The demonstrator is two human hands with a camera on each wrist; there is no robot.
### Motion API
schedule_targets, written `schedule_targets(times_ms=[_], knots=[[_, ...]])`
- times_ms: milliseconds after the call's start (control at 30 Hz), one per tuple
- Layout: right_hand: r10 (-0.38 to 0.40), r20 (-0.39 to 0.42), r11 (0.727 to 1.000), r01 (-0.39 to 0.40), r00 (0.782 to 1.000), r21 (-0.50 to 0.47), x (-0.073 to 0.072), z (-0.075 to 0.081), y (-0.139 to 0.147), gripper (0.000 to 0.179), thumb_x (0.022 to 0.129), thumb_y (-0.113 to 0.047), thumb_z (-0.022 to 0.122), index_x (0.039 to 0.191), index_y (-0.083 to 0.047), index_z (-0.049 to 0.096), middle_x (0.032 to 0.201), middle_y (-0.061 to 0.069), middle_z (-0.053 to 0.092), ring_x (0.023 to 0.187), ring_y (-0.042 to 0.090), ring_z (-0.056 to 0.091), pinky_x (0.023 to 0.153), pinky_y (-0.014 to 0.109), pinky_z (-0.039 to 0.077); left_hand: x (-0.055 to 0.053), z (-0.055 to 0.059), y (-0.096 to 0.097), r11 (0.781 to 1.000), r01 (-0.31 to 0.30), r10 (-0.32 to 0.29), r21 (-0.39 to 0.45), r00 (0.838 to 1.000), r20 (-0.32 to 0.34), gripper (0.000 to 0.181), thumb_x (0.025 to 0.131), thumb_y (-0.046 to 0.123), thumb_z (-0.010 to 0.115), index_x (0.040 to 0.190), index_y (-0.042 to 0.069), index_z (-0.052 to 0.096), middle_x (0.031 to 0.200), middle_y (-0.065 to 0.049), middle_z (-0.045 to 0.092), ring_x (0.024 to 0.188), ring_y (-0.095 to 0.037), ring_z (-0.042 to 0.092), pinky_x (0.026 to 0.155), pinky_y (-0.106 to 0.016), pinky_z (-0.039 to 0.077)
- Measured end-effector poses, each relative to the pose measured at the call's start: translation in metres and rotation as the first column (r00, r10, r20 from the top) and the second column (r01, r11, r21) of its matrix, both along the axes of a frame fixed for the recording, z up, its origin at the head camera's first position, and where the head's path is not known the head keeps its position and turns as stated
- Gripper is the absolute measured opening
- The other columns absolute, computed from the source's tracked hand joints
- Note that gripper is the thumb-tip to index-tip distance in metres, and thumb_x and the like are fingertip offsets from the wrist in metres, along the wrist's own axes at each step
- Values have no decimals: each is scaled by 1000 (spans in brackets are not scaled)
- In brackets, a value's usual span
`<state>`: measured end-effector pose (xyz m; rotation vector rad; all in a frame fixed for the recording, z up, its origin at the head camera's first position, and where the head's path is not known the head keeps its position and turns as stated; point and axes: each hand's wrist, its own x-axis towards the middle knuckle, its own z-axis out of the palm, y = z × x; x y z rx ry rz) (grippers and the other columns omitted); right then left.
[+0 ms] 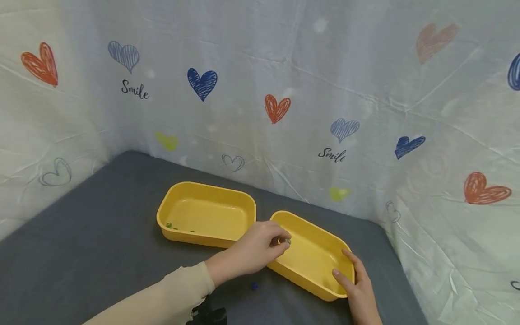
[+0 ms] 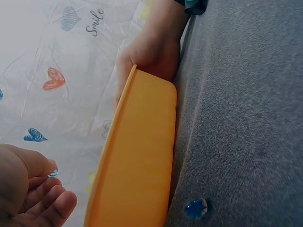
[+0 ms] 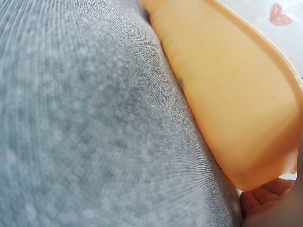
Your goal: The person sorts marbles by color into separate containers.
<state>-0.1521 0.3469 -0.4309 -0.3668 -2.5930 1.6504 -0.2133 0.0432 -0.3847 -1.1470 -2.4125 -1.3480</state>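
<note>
My left hand (image 1: 260, 246) pinches a small clear glass marble (image 1: 288, 241) between thumb and fingertips, above the near left rim of the right yellow bin (image 1: 308, 243). The left wrist view also shows this marble (image 2: 53, 172) at the fingertips. My right hand (image 1: 359, 284) grips that bin's right end, its thumb over the rim. On the grey cloth in front of the bin lies a blue marble (image 1: 254, 285). The left yellow bin (image 1: 215, 210) holds a few marbles, a green one (image 1: 169, 225) in its near left corner.
Grey cloth (image 1: 101, 216) covers the surface under both bins. Behind it and at the sides hangs a pale curtain (image 1: 243, 54) printed with hearts. A black strap device (image 1: 207, 313) sits at my left wrist below the beige sleeve (image 1: 162, 293).
</note>
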Motion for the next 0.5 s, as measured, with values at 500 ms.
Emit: schedule_targets(times_ms=[500], knots=[[-4,1,1000,4,1000,-7,0,0,0,71,96,-35,67,154,-19,29,161,15,18,135,28,38,81,16,50,-8,-10,11,998,36,-33,-59,998,52,17,96,18,69,111,13,76,93,10,64,81,0,56,70,-16,49]])
